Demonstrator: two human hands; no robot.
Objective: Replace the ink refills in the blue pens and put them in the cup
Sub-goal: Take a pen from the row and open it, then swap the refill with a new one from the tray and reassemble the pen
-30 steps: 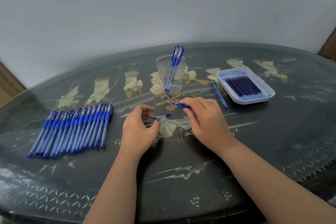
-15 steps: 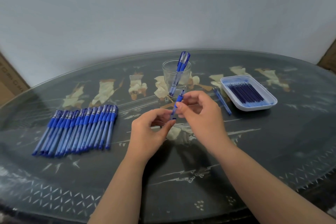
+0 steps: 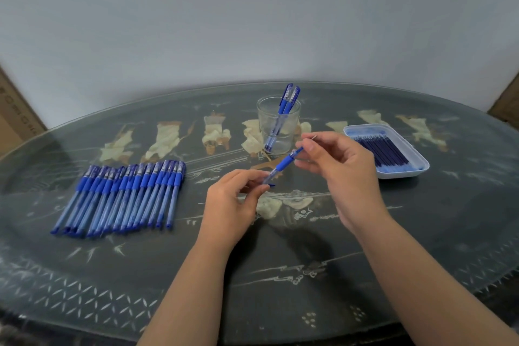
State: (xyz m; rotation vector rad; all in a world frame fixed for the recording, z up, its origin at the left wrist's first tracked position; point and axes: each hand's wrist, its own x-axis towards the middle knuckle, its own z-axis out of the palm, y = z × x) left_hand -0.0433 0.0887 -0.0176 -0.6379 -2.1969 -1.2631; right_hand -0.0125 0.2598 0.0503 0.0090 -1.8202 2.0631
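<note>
Pinching the pen between them, both hands work above the middle of the desk. The left hand closes its grip on the clear barrel, and the right hand closes its grip on the tip end, where a thin point pokes out. The pen looks light, stiff and slick, so its blue rubber sleeve is probably the surest hold. Toward the left edge lies a row of blue pens, and toward the right edge sits a tray of refills. Farther back, the glass cup holds two pens, and nothing seems to block the way there.
</note>
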